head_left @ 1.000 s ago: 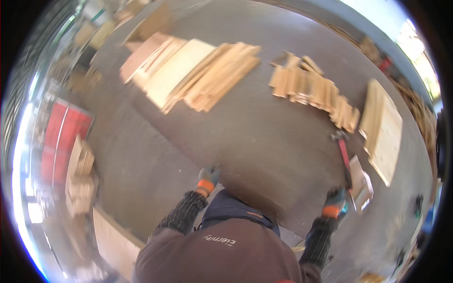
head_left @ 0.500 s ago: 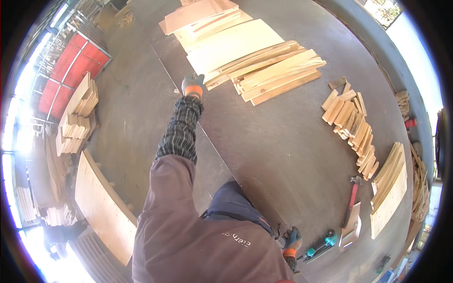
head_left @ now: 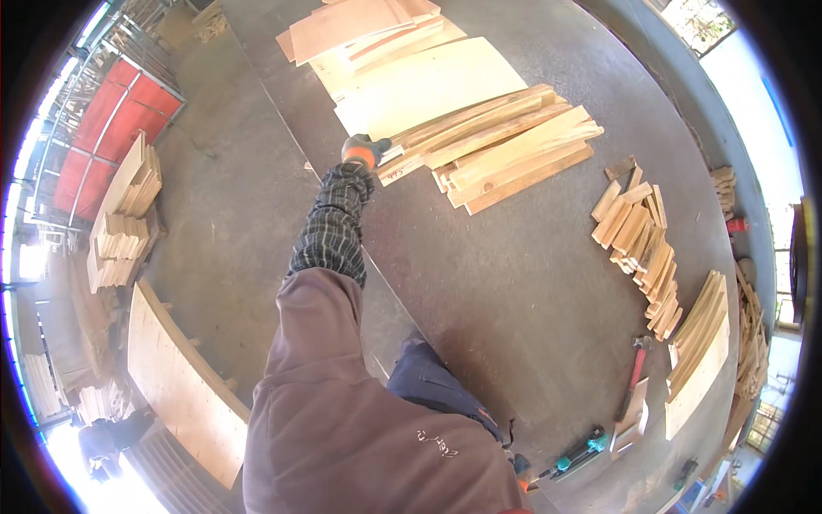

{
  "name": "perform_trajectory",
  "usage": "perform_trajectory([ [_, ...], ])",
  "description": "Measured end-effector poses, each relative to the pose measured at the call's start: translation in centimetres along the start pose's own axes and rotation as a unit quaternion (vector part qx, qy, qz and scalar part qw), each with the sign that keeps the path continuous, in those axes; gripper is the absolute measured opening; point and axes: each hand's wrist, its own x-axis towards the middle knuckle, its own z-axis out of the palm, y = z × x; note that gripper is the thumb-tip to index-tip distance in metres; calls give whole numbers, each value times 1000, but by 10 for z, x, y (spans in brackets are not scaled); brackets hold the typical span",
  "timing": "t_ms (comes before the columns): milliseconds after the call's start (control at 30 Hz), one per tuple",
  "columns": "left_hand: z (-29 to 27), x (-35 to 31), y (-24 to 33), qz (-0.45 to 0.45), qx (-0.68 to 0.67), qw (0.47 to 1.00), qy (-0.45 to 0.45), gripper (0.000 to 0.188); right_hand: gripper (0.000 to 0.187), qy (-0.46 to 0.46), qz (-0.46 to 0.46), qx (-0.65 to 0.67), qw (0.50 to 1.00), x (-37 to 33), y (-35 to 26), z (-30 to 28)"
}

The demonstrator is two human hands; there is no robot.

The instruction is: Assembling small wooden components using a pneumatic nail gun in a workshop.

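My left hand (head_left: 366, 151), in a grey and orange glove, reaches far forward to the left ends of a row of wooden planks (head_left: 505, 128). Its fingers are closed at the end of one plank. Behind these planks lies a wide pale plywood sheet (head_left: 428, 81). My right hand (head_left: 521, 469) is low by my side, mostly hidden by my body, so its fingers cannot be made out. Close to it on the table lies a teal and black power tool (head_left: 582, 452).
A red-handled hammer (head_left: 635, 373) lies at the right, near short wood blocks (head_left: 638, 227) and a stack of boards (head_left: 700, 351). Thin brown panels (head_left: 351, 30) lie at the far end. Left stand a long panel (head_left: 180, 377), stacked boards (head_left: 128, 206) and a red-panelled metal frame (head_left: 107, 128).
My left hand has moved slightly right, onto the plank ends. My right hand has drawn back and is now mostly hidden by my body. The view has shifted a little.
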Motion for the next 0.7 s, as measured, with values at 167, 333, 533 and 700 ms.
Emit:
perform_trajectory([
  [167,-33,-27,12,-76,-164,982,-62,36,19,-21,9,-36,999,0,-17,12],
  [333,-51,-24,16,-85,-109,986,-93,35,23,-62,-40,-40,996,19,-35,20],
  [533,-60,-47,35,-185,-186,961,-88,23,28,-75,-75,-3,994,18,-45,31],
  [700,-90,-56,20,-156,-354,885,-260,21,28,-99,-62,-11,993,17,-42,30],
])
